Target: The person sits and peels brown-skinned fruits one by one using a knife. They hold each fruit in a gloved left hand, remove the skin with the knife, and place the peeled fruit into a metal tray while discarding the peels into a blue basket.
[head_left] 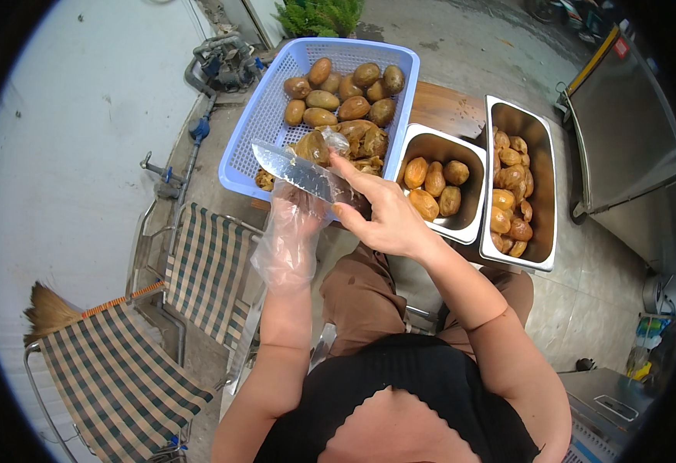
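Note:
My right hand (388, 210) is closed around the handle of a knife (295, 171). Its broad, wet-looking blade points left and crosses over my left hand (298, 224), which wears a clear plastic glove. Gloved fingers wrap a brown oval fruit (311, 149) just beyond the blade; the blade hides part of that hand. Both hands are over the near side of a blue plastic basket (237, 147). Whole brown fruits (353, 108) lie in its far part, with peel scraps (369, 164) nearer me.
Right of the basket, a small steel pan (461, 224) and a longer steel pan (542, 193) hold peeled-looking orange-brown fruits. They rest by a wooden surface (450, 108). Checked folding chairs (121, 386), a broom (52, 312) and wall pipes (191, 154) are at left; a steel cabinet (627, 123) stands right.

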`<state>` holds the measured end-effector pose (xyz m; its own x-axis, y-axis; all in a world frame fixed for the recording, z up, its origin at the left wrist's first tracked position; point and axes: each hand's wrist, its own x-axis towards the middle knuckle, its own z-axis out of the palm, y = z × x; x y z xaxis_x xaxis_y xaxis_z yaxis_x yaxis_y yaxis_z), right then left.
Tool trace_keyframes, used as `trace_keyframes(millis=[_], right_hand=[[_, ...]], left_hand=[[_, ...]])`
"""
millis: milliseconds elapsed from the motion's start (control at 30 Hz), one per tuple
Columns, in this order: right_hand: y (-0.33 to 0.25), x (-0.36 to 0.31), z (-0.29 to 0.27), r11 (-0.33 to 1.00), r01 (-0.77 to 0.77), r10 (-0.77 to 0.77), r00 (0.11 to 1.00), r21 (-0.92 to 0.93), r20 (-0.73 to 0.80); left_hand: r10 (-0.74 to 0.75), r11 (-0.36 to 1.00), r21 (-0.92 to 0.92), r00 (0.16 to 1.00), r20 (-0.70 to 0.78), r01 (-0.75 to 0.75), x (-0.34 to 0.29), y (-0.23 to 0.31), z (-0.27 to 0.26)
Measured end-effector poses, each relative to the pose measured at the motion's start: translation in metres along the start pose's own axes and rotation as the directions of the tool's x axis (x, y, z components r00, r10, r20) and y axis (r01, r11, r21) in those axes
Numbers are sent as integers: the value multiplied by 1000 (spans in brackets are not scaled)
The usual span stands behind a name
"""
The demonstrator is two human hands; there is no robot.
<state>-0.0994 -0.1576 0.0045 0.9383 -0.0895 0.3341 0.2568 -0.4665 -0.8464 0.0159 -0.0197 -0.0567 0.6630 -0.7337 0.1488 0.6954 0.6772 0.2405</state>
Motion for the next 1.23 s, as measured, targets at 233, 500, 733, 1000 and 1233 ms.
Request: trace_keyframes(millis=[233,500,733,1000,1233], right_hand=[[4,8,8,995,57,-63,996,-81,-70],[6,11,7,996,83,-86,994,-44,-73],[4,10,6,996,67,-70,996,-52,-61],[4,10,7,997,58,-63,994,-56,-87],[8,11,-7,964,-34,28,999,264,25]], left_hand=[[50,997,76,974,-219,-34,5,-5,23],[18,994,105,990,-141,-3,8,-2,14],[19,1000,10,990,-137,-18,7,0,7],[48,999,6,993,-110,-48,7,2,-5],[-55,971,-238,997,-56,40,9,-2,21]])
